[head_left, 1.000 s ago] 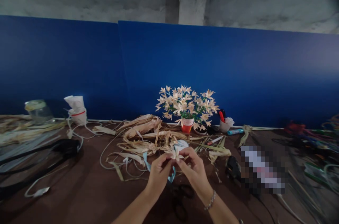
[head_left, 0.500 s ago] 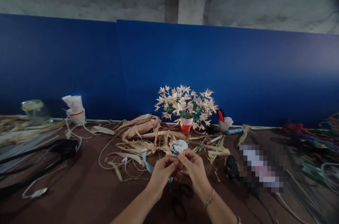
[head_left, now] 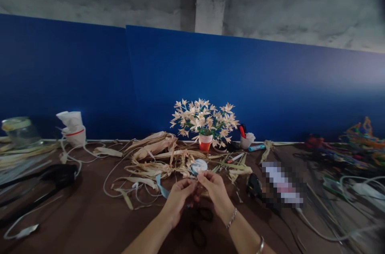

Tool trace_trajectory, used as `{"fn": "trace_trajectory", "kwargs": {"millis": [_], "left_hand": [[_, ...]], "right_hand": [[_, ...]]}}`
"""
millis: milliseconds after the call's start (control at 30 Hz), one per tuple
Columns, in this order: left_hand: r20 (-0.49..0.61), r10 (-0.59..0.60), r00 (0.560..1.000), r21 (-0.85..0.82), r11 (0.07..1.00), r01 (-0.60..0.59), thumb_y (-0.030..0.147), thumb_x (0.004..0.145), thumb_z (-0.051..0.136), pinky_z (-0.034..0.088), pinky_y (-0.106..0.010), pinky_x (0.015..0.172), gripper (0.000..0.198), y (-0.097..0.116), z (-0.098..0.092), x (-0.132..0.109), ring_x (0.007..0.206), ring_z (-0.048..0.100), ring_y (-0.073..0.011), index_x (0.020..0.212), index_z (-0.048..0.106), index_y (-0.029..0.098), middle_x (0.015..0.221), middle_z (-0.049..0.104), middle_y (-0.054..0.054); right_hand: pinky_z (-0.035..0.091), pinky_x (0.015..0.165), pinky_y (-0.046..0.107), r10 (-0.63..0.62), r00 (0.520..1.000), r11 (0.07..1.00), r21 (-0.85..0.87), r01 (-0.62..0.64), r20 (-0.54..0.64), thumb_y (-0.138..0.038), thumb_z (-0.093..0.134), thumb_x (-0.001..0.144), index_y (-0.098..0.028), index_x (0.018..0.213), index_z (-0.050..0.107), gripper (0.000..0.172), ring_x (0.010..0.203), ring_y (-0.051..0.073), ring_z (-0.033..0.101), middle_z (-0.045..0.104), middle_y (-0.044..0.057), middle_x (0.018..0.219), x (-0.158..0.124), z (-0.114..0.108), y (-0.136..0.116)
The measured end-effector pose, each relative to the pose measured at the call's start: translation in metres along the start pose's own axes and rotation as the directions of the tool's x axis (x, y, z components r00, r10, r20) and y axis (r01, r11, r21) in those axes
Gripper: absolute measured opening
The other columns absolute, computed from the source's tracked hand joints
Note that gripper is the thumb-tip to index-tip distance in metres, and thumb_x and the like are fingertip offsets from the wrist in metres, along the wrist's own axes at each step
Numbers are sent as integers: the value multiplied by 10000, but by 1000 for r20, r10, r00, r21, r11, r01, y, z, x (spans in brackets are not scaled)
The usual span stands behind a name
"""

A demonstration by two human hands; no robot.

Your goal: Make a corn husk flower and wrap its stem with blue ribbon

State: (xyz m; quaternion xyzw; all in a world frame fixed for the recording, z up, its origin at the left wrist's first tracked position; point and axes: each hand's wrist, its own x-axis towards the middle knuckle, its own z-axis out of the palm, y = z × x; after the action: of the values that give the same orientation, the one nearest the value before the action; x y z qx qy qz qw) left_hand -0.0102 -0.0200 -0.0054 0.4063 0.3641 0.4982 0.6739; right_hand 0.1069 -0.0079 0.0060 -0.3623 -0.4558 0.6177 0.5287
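My left hand [head_left: 179, 194] and my right hand [head_left: 215, 190] meet above the brown table, fingertips pinched together. Whatever small thing sits between them is too tiny and blurred to name. A light blue ribbon strip [head_left: 162, 187] hangs beside my left hand. Just beyond the fingertips lies a round white and blue roll [head_left: 199, 165]. Dark scissors [head_left: 198, 234] rest on the table under my wrists. Dry corn husks [head_left: 155, 152] are heaped behind my hands, with a red and white pot [head_left: 205, 143] of pale husk-like flowers [head_left: 201, 117] at the back.
To the left are a glass jar [head_left: 22, 132], a white cup [head_left: 75, 134] and a black strap-like object [head_left: 60, 176]. On the right are a black tool [head_left: 254, 186], a blurred-out patch, white cable [head_left: 326, 236] and coloured wires [head_left: 361, 134]. A blue panel [head_left: 210, 69] stands behind.
My view has turned slightly to the right, so the table things appear further left. Both hands stay pinched together, with only slight finger movement.
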Motion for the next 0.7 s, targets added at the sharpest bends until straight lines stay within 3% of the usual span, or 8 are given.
{"fn": "trace_trajectory", "kwargs": {"millis": [133, 233, 400, 533, 700], "left_hand": [[-20, 27, 999, 87, 996, -26, 332, 619, 631, 306, -174, 376, 325, -1, 0, 3, 444, 528, -99, 853, 531, 129, 583, 576, 9], [-40, 64, 997, 143, 988, -58, 343, 620, 623, 324, -184, 372, 376, -1, -1, 5, 428, 525, -110, 915, 509, 140, 561, 578, 17], [-22, 77, 997, 144, 987, -73, 368, 640, 604, 345, -189, 411, 276, -3, -1, 4, 441, 511, -92, 729, 583, 108, 565, 572, 4], [34, 19, 999, 62, 998, -21, 372, 647, 603, 368, -196, 454, 268, -3, 0, 3, 476, 514, -90, 692, 588, 109, 602, 583, -3], [52, -35, 998, 132, 991, 28, 387, 622, 625, 342, -189, 430, 277, -7, 0, 3, 456, 506, -87, 651, 575, 116, 570, 584, -1]], "right_hand": [[405, 360, 229, 8, 1000, 999, -50, -9, -22, -435, 637, 590, -160, 593, 494, 310, 352, 99, 474, 519, -45, 456, -1, 2, -3], [381, 379, 206, -66, 995, 985, -166, 53, -73, -403, 631, 594, -156, 565, 499, 281, 385, 82, 450, 507, -46, 464, 0, 4, -5], [368, 422, 192, -140, 983, 956, -274, 104, -116, -348, 624, 595, -147, 542, 510, 238, 434, 78, 449, 500, -41, 471, 1, 4, -9], [372, 406, 202, -136, 982, 943, -320, 88, -130, -351, 570, 636, -154, 562, 494, 224, 411, 87, 454, 494, -42, 467, -2, 6, -6], [406, 459, 222, -148, 979, 906, -416, 78, -140, -323, 544, 649, -151, 573, 501, 192, 468, 110, 489, 512, -24, 510, -7, 1, -7]]}}
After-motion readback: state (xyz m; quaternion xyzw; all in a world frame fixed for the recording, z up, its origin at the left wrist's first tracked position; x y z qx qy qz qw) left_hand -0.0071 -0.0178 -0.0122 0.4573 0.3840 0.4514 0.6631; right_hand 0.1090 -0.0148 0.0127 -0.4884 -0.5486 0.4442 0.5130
